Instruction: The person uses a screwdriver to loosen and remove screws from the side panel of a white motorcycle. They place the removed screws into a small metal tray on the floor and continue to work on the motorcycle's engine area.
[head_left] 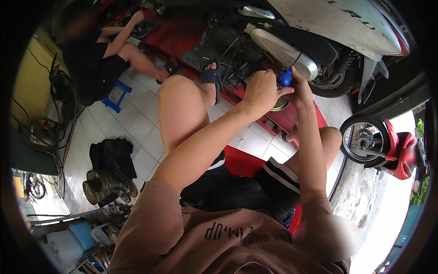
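My left hand (pixel 263 92) is closed, knuckles up, with its thumb reaching toward my right hand. What its fingers grip is hidden. My right hand (pixel 301 90) is wrapped around a blue bulb-shaped thing (pixel 284 78) with a thin dark rod sticking up from it. Behind and under both hands is a round metal tin (pixel 279 105); only parts of its rim and side show. The hands are close together in front of a scooter's light-coloured side cover (pixel 279 49). Whether the left hand touches the tin, I cannot tell.
A red lift platform (pixel 169 34) carries scattered tools. The grey scooter (pixel 340 20) stands over it. At left, another person (pixel 91 64) sits beside a blue stool (pixel 117 95). A red motorbike (pixel 401 155) is at right. Dark cloth (pixel 112 157) and metal parts lie on the tiles.
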A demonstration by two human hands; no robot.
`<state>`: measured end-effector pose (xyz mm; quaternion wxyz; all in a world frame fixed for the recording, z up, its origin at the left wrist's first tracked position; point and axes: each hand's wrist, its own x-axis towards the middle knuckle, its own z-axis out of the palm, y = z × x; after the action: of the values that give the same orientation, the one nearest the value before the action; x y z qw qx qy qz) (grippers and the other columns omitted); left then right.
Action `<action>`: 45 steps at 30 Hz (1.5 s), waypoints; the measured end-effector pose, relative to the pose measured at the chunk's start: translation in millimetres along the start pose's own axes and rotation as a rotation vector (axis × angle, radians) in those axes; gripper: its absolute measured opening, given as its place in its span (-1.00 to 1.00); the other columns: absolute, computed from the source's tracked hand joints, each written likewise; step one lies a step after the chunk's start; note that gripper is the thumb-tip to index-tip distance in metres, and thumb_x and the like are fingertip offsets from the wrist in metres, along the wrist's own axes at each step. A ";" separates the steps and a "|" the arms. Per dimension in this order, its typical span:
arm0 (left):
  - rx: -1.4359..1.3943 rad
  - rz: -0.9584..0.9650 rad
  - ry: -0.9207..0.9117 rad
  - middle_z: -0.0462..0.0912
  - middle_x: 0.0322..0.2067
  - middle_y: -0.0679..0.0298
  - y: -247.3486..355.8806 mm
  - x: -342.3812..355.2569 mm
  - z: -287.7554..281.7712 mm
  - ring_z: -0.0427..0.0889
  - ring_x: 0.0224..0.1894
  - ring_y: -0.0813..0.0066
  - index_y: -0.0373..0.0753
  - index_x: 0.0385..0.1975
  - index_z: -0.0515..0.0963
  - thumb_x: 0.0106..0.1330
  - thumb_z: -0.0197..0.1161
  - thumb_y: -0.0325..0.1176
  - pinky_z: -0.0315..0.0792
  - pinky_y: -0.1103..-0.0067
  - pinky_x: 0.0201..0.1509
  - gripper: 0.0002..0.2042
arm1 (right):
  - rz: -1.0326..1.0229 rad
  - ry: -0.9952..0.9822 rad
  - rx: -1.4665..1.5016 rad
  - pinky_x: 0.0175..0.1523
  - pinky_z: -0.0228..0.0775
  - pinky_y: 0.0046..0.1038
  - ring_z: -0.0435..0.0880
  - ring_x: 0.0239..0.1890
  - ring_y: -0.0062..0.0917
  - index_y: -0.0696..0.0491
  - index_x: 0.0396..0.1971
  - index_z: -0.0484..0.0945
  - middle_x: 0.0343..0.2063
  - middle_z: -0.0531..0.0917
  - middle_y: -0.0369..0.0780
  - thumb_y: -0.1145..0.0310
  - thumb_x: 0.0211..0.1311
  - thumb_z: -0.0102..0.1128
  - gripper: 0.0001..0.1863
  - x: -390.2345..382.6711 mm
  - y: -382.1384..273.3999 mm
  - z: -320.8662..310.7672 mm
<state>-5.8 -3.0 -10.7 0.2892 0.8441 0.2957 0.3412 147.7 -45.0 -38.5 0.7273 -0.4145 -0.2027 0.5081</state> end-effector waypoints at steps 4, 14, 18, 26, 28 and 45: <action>-0.219 -0.230 -0.135 0.55 -0.66 -0.15 3.3 4.2 3.9 0.62 -0.45 -0.13 -0.49 -0.67 0.50 0.31 0.08 0.05 0.48 0.26 -0.27 -0.40 | 0.025 -0.042 0.130 -0.04 0.42 -0.34 0.56 -0.25 -0.51 0.13 -0.12 0.42 -0.34 0.57 -0.24 0.26 0.35 0.04 -0.74 7.8 5.3 0.1; 0.083 -0.004 0.028 0.58 -0.52 -0.11 -2.0 7.4 -13.1 0.61 -0.37 -0.08 -0.42 -0.42 0.44 0.12 0.30 -0.43 0.45 0.26 -0.29 -0.79 | 0.006 -0.046 0.020 -0.35 0.40 -0.58 0.55 -0.47 -0.57 0.13 -0.33 0.46 -0.47 0.59 -0.26 0.13 0.33 0.08 -0.68 28.8 18.7 -3.4; 0.260 0.214 0.018 0.58 -0.38 -0.10 6.2 3.0 -16.7 0.60 -0.30 -0.08 -0.38 -0.30 0.35 0.01 0.37 -0.49 0.48 0.25 -0.29 -0.66 | 0.023 -0.022 -0.008 -0.31 0.41 -0.52 0.53 -0.46 -0.57 0.11 -0.36 0.44 -0.51 0.54 -0.26 0.14 0.31 0.10 -0.70 16.8 16.1 0.0; -0.552 -0.577 -0.612 0.44 -0.67 0.40 6.5 1.4 0.1 0.49 -0.61 0.65 -0.23 -0.40 0.42 0.29 -0.05 0.29 0.24 0.69 -0.61 -0.43 | 0.051 0.044 0.058 -0.31 0.33 -0.47 0.48 -0.42 -0.53 0.13 -0.23 0.43 -0.43 0.54 -0.24 0.15 0.38 -0.03 -0.69 5.2 10.6 -4.2; -0.826 -0.684 -0.529 0.39 -0.67 0.44 6.2 -0.4 4.5 0.42 -0.63 0.65 -0.21 -0.40 0.41 0.31 -0.06 0.26 0.15 0.71 -0.63 -0.45 | 0.073 -0.040 0.032 -0.37 0.32 -0.50 0.44 -0.48 -0.57 0.08 -0.22 0.47 -0.44 0.54 -0.29 0.05 0.35 -0.03 -0.64 5.7 10.3 -8.9; 0.022 -0.208 -0.351 0.60 -0.48 -0.20 13.3 0.9 4.3 0.61 -0.29 -0.16 -0.52 -0.45 0.53 0.37 -0.06 -0.01 0.45 0.16 -0.15 -0.45 | -0.023 0.051 0.021 -0.21 0.34 -0.48 0.49 -0.38 -0.57 0.14 -0.35 0.51 -0.47 0.53 -0.28 0.20 0.32 0.08 -0.72 -4.9 15.9 -12.0</action>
<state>2.0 -12.4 -3.7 0.3607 0.8588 0.3298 0.1539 145.3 -52.0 -57.6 0.7425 -0.4172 -0.1834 0.4909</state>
